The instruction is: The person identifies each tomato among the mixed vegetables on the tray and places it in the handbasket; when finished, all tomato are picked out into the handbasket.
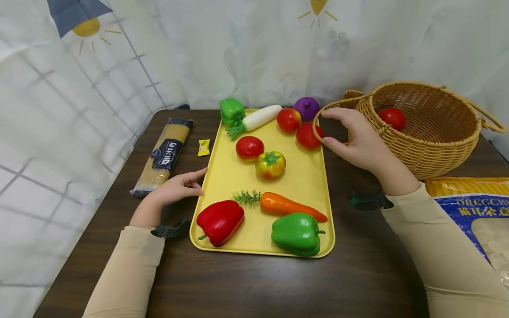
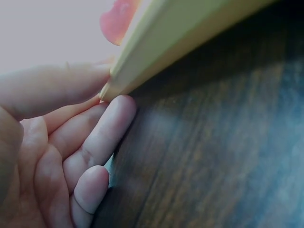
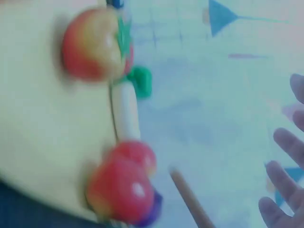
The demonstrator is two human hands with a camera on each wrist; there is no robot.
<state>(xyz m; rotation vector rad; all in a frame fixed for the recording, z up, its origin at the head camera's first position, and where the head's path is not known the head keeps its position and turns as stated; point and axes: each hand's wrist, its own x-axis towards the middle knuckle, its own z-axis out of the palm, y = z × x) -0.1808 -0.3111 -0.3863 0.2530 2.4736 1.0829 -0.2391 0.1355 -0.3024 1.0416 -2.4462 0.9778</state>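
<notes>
At the left rim of the yellow tray [image 1: 222,185] is my left hand [image 1: 175,189]. The left wrist view shows the thumb [image 2: 80,88] and fingers meeting on either side of the tray's rim [image 2: 142,61]. My right hand [image 1: 359,141] is raised between the tray and the wicker basket [image 1: 421,152], beside the basket's looped handle [image 1: 316,126]. Its fingers [image 3: 285,178] are spread, holding nothing, in the right wrist view. Beyond the thumb lies a red tomato [image 1: 308,138]. Inside the basket sits another red tomato [image 1: 391,118].
The tray bears a red pepper [image 1: 220,223], green peppers [image 1: 296,234], a carrot [image 1: 292,206], a white radish [image 1: 262,118] and several tomatoes [image 1: 270,165]. A purple vegetable [image 1: 306,108] is behind. Spaghetti [image 1: 165,154], candy [image 1: 203,147] and a pasta bag [image 1: 473,212] flank it.
</notes>
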